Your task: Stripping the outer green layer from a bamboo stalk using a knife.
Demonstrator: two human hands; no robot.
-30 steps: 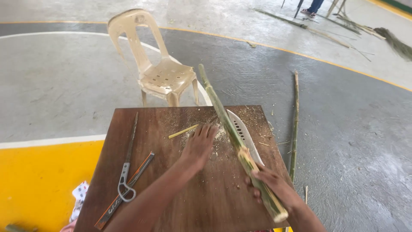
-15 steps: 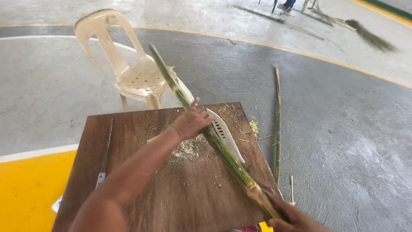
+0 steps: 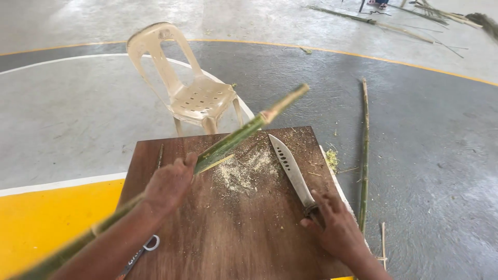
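Left hand (image 3: 168, 184) grips bamboo stalk (image 3: 236, 139); right hand (image 3: 334, 228) covers knife (image 3: 290, 168) handle.

No packages, labels, signs or screens showing anywhere in view.

Sports court used as work area: painted concrete floor (image 3: 78, 114), curved court lines (image 3: 62, 182), plastic chair (image 3: 189, 88).
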